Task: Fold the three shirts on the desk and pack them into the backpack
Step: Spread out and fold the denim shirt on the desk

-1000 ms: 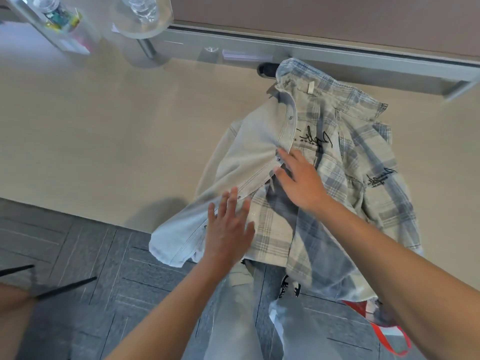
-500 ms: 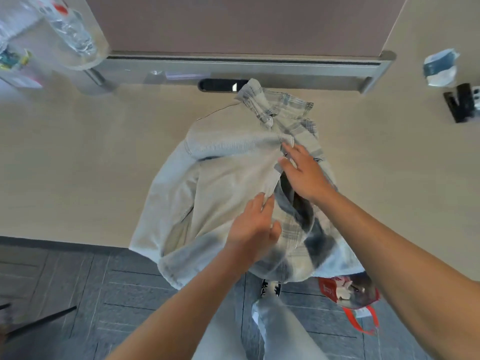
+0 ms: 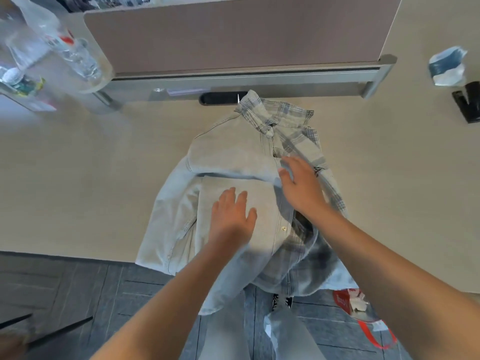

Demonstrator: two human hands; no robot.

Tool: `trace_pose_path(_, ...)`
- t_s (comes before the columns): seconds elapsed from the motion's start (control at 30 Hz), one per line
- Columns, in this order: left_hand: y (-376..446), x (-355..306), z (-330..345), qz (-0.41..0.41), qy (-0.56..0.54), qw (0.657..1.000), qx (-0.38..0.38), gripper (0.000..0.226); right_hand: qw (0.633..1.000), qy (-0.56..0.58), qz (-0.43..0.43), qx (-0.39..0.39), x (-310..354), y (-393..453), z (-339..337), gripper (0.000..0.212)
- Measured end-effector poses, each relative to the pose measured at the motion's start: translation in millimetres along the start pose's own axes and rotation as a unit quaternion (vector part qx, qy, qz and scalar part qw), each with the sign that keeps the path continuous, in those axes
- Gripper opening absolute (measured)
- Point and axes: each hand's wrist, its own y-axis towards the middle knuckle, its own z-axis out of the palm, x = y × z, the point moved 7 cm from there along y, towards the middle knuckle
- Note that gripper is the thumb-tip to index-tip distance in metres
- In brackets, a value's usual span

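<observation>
Single head-worn view — wide-angle, looking steeply down and forward over the desk (image 3: 78,183) edge. Close range: forearms enter from the bottom, floor (image 3: 78,294) below, partition (image 3: 233,35) at top — edges bowed.

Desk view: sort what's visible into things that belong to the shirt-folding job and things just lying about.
Belongs to the job:
- shirt, part denim and part plaid, on the desk
- left hand, flat on it
- right hand, spread at the placket
No backpack in view.

Just lying about:
- water bottle
- crumpled packet
- black object at the right edge
- red-trimmed bag on the floor
</observation>
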Motion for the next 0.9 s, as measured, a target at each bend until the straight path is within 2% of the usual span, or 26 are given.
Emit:
trace_pose_path(0.2,83.5,18.5,-44.0,0.01,0.023,0.999,-0.041,0.056,0.995,-0.089,-0.036,-0.015,39.6,61.7,11.6,0.052)
trace_pose_path(0.33,153.3,37.7,-49.6,0.016,0.026,0.999,-0.045,0.058,0.996,-0.084,0.031,0.003,40.8,116.7,31.2,0.053)
trace_pose_path(0.43,202.6,53.3,-47.0,0.037,0.051,0.997,-0.037,0.049,0.994,-0.071,0.078,0.001,39.6,155.1,39.4,0.051)
trace_pose_path(0.53,248.5,63.3,-41.5,0.065,0.09,0.994,-0.006,0.042,0.988,-0.144,0.063,0.006,40.7,187.6,55.7,0.053)
trace_pose_path(0.67,294.1,87.7,-22.7,0.078,0.092,0.992,0.037,0.041,0.977,-0.187,0.099,0.036,29.4,214.7,89.9,0.05)
trace_pose_path(0.8,300.8,96.8,-16.8,0.148,0.087,0.985,-0.016,0.053,0.972,-0.229,0.044,-0.02,29.9,216.2,107.2,0.054)
trace_pose_path(0.9,299.1,97.6,-21.4,0.162,0.087,0.983,-0.026,0.055,0.978,-0.193,-0.005,-0.078,39.2,215.2,110.6,0.046)
